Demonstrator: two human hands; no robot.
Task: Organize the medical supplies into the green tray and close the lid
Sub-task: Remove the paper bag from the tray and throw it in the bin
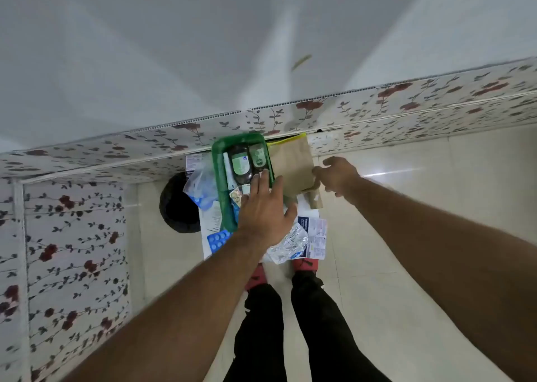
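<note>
On a small white table [305,207] set against a flower-patterned wall [87,236], a green tray [225,207] is seen, its long side running away from the person. Two dark bottles with pale green labels are laid in the far part of the tray: a larger bottle [241,165] and, just to its right, a smaller bottle [257,157]. A white tube [228,169] is lain along the tray's left wall beside the larger bottle. A small blister strip [236,197] is seen in the tray just below the bottles.

The left hand [261,213] is held over the near right part of the tray, palm down, with the fingers spread and extended toward the bottles; the fingertips [257,179] are placed at the base of the bottles, though contact cannot be judged. Nothing is seen gripped in it.

The right hand [337,178] is placed at the right edge of a brown paper bag [290,163], which lies just right of the tray. Its fingers are curled, and the bag's edge appears to be pinched by them, though the grip is blurred.

Left of the tray, a clear plastic bag [200,184] with blue contents is seen, partly over a black round object [174,207] on the floor. A blue pill strip [218,240] is lain near the table's near left corner. A crumpled foil pack [290,243] and printed leaflets [316,233] are lain at the near right. No lid can be made out.
</note>
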